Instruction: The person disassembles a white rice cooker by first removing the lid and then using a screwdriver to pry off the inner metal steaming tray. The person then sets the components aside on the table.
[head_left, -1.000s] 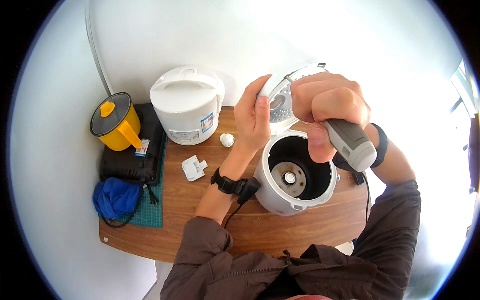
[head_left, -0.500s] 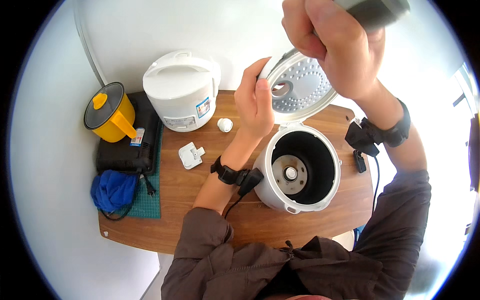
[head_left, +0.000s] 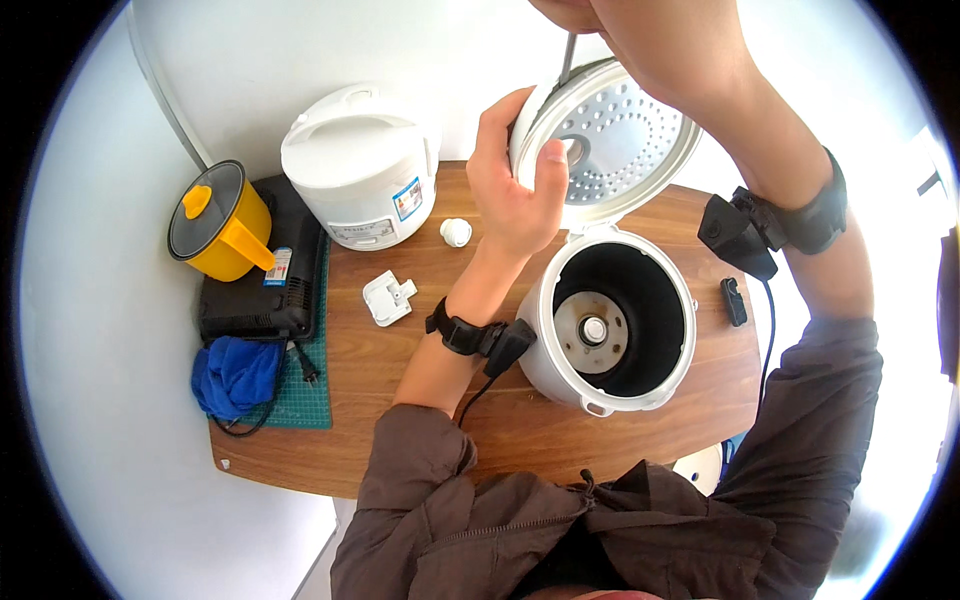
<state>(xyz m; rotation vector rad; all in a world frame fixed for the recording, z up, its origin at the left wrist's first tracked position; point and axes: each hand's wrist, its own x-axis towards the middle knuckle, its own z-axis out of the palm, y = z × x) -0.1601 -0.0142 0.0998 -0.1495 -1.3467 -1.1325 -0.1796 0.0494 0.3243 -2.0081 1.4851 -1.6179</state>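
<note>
A white rice cooker (head_left: 545, 365) stands on the wooden table with its inside bare, showing a dark wall and a round heating plate (head_left: 570, 345). Its hinged lid (head_left: 630, 120) is tipped up, with a dimpled metal inner plate. My left hand (head_left: 515, 190) is closed on the lid's left edge, thumb on the inner side. Above the lid, my right hand (head_left: 665, 40) is closed around a screwdriver (head_left: 568, 58); its thin metal shaft points down at the lid's outer side. The handle and some fingers are cut off by the picture's top edge, and the tip is hidden.
Left of my arm lie a white plastic cover (head_left: 388, 298) and a small white cap (head_left: 455, 232). Behind stands another white rice cooker (head_left: 360, 165). A yellow pot (head_left: 225, 240) rests on a black case (head_left: 250, 310), near a blue cloth (head_left: 237, 378). A small black object (head_left: 733, 302) lies right.
My right hand has moved left and up over the lid, bringing the screwdriver's shaft to the lid's outer side. My left hand still grips the lid, now tilted slightly differently.
</note>
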